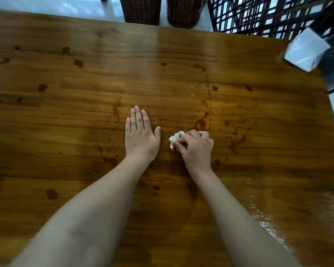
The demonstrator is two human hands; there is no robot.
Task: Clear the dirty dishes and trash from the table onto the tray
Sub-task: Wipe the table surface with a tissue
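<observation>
My right hand (196,147) grips a crumpled white tissue (175,138), stained brown, pressed against the wooden table (85,83) near its middle. My left hand (141,135) lies flat on the table just left of the tissue, fingers straight and together, palm down. Dark brown sauce spots and smears (201,121) are scattered across the tabletop, thickest to the right of my right hand. No dishes and no tray are in view.
A white tissue pack (307,50) sits at the table's far right corner. Two dark wicker chair backs (141,10) stand beyond the far edge, and a dark lattice chair (258,14) at the far right. A wet glossy patch (316,218) shines near the right edge.
</observation>
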